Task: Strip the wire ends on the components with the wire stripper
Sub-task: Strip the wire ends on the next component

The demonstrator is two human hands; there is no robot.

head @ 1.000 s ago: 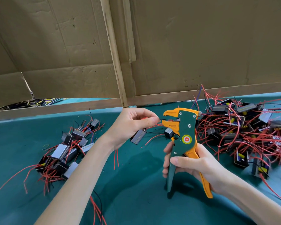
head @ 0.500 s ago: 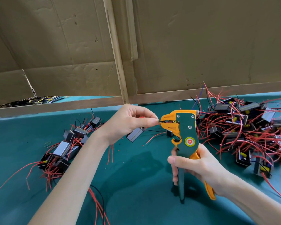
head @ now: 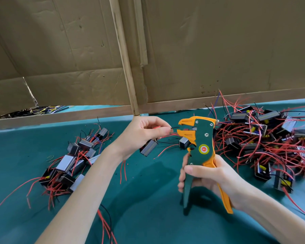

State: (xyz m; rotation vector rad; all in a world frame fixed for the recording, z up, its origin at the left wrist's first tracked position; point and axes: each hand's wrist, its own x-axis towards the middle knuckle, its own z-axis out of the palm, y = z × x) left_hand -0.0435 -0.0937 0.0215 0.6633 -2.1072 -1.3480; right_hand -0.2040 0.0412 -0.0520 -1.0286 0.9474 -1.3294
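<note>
My right hand (head: 206, 175) grips the handles of a green and orange wire stripper (head: 202, 143), held upright over the green table (head: 148, 199). Its orange jaws face left and stand apart. My left hand (head: 143, 132) pinches a thin black wire (head: 174, 127) whose tip reaches into the jaws. A small grey box component (head: 148, 147) hangs below that hand, with red wires trailing from it.
A heap of components with red wires (head: 264, 138) lies at the right. A smaller heap (head: 74, 161) lies at the left. One component (head: 183, 142) sits behind the stripper. Cardboard walls (head: 201, 50) and a wooden rail (head: 60, 117) close the back.
The stripper's jaws were closed on the wire half a second ago and now stand apart. The handles have spread. Both hands stay in about the same place.
</note>
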